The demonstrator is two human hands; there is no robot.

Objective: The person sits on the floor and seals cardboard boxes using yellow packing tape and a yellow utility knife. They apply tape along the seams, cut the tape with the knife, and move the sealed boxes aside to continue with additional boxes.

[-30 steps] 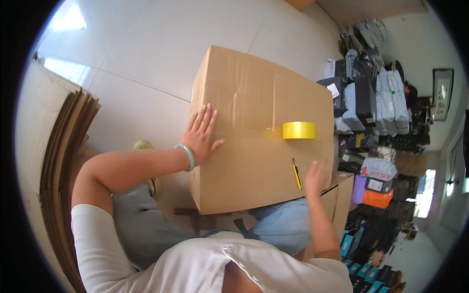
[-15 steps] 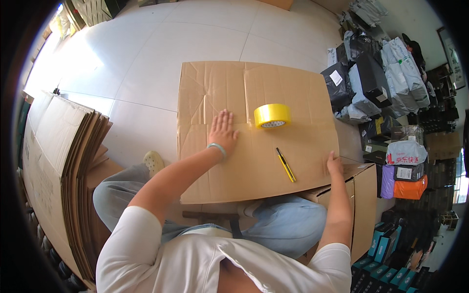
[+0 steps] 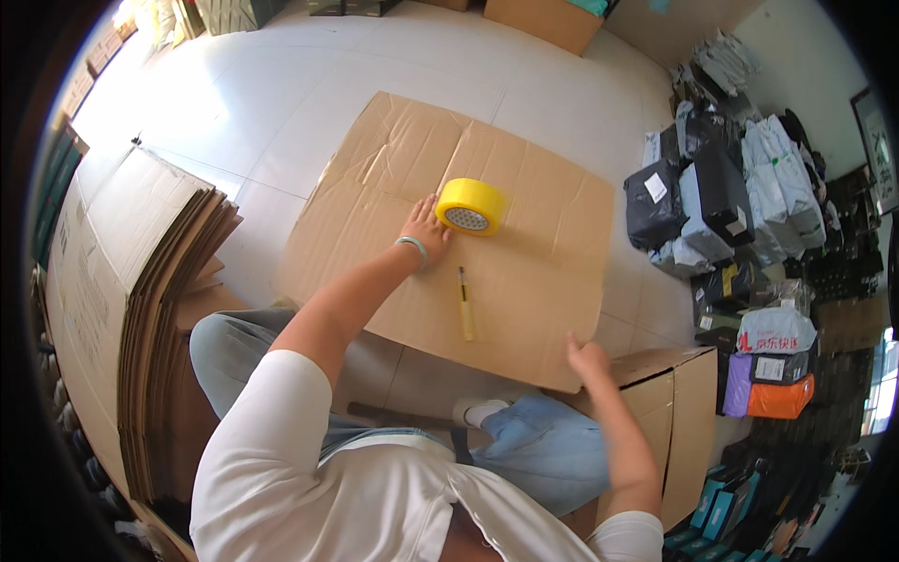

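A flattened brown cardboard box (image 3: 449, 234) lies spread on the pale tiled floor (image 3: 281, 84) in front of the seated person, its creases and flap seams showing, its near edge over their knees; on it stands a roll of yellow tape (image 3: 471, 206), lying flat with the core facing up; just nearer the person lies a slim yellow-handled knife (image 3: 464, 304), pointing away from them, apart from the roll. The left hand (image 3: 426, 228) rests palm down on the cardboard, fingers spread loosely and holding nothing, fingertips touching or just beside the roll's edge; a pale green band sits on that wrist. The right hand (image 3: 588, 356) is at the sheet's near right corner, fingers curled at the edge; whether they actually pinch it I cannot tell. Just under that hand stands an open brown carton (image 3: 679, 421), touching the person's right leg; to the left a thick stack of flattened boxes (image 3: 131, 309) leans close by the left knee; well to the right, a heap of grey and black mailing bags (image 3: 721, 197) and coloured parcels crowds the wall.
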